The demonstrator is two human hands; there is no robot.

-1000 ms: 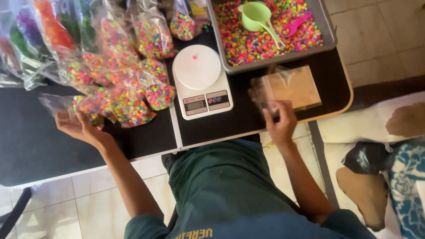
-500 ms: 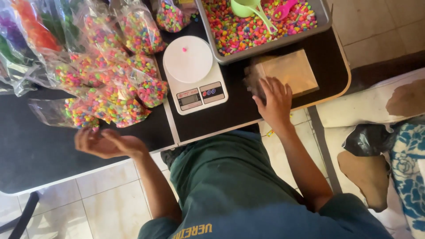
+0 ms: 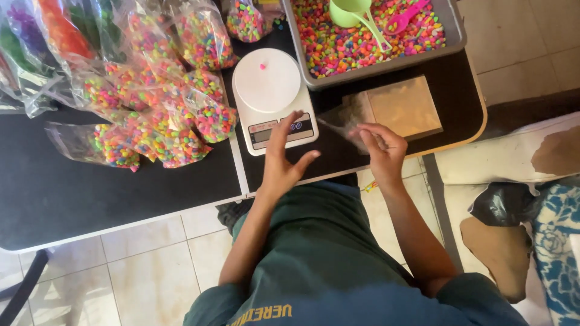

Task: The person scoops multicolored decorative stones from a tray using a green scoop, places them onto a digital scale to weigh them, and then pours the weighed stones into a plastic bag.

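My right hand [image 3: 379, 147] pinches a clear empty plastic bag [image 3: 342, 119] lifted off a stack of clear bags lying on a brown pad [image 3: 403, 106]. My left hand [image 3: 283, 158] hovers open, fingers spread, just in front of the white kitchen scale [image 3: 270, 95], close to its display. A single pink pebble lies on the scale's round plate. Behind the scale a grey tray [image 3: 454, 41] holds multicoloured pebbles, a green scoop [image 3: 355, 13] and a pink spoon [image 3: 403, 20].
Several filled clear bags of coloured pebbles [image 3: 157, 115] are piled on the left of the black table [image 3: 90, 187]. To the right of the table lie a white sack [image 3: 513, 151], a dark bag and blue patterned cloth on the tiled floor.
My left hand has swung from the pile of filled bags at left over to the scale's front. My right hand has picked a clear bag up off the stack.
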